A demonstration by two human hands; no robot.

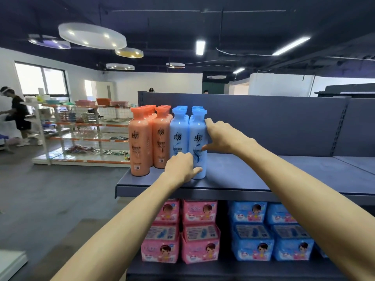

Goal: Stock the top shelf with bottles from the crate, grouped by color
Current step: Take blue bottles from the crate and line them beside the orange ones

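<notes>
While the right hand (221,136) clasps the front blue bottle (198,136) from its right side and the left hand (180,167) pinches its foot, the bottle stands upright, cap up, near the front edge of the top shelf (263,179), touching its blue neighbour (178,134) leftward; orange bottles (150,138) stand beyond, further left.

This is a shop, laid out like a small supermarket. A dark metal top shelf (263,179) carries identical orange bottles (141,142) and blue bottles (197,138) in rows, with pink packs (199,243) and blue packs (253,243) stacked on the shelf beneath. Across the grey floor (50,189) stands a white rack (46,138) of small goods and plastic basins (85,102).
</notes>
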